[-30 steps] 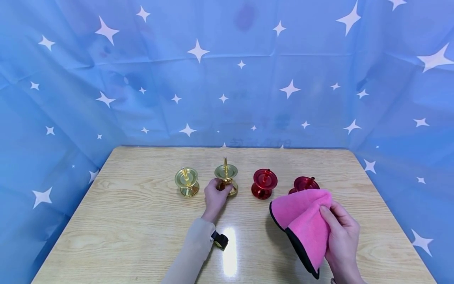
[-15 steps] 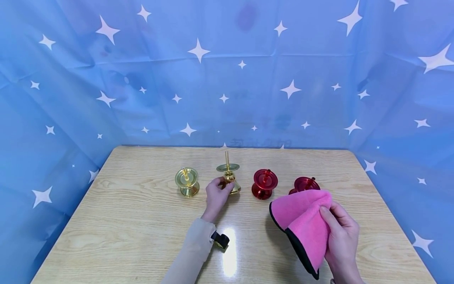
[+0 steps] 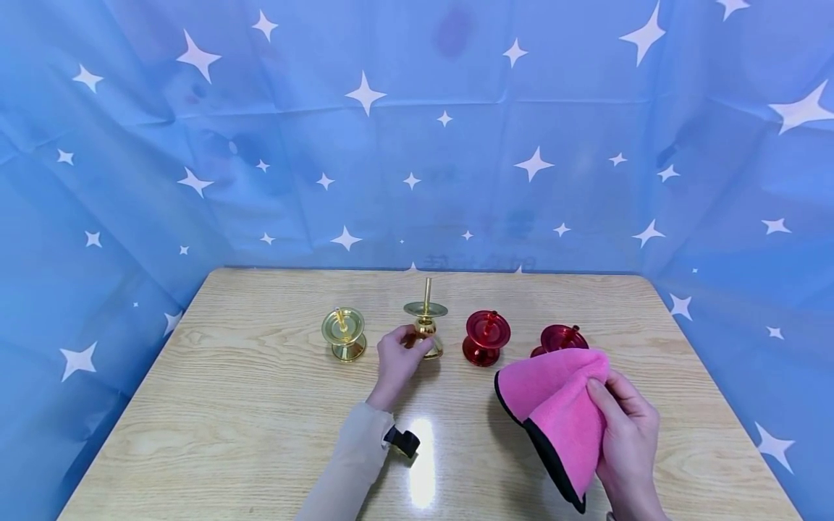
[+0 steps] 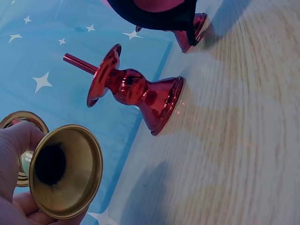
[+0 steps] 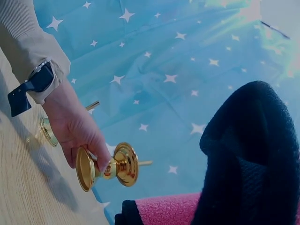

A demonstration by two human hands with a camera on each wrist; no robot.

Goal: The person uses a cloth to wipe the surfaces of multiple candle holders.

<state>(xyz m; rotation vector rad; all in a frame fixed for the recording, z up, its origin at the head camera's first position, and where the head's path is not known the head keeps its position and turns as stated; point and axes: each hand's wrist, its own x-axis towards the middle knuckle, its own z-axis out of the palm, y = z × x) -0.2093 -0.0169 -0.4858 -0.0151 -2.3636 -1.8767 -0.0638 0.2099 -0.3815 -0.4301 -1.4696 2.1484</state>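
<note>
My left hand point(image 3: 397, 362) grips a gold candle holder point(image 3: 428, 327) round its stem. The holder is lifted off the table; its hollow base point(image 4: 65, 171), dark inside, faces the left wrist camera. In the right wrist view the same gold candle holder point(image 5: 110, 170) leans in the left hand point(image 5: 77, 126), its pin pointing right. My right hand point(image 3: 627, 427) pinches a pink cloth point(image 3: 560, 401) with black edging, which hangs above the table. In the right wrist view the pink cloth point(image 5: 171, 208) fills the lower right and the right hand is hidden.
Another gold candle holder point(image 3: 344, 333) stands left of the left hand. A red candle holder point(image 3: 485, 336) stands to its right. A second red candle holder point(image 3: 562, 336) is partly covered by the cloth. The wooden table point(image 3: 228, 405) ends at a starry blue curtain point(image 3: 417, 181).
My left hand has lifted the gold candle holder off the table, tilted it and shifted it slightly right. The right hand and the pink cloth have barely moved.
</note>
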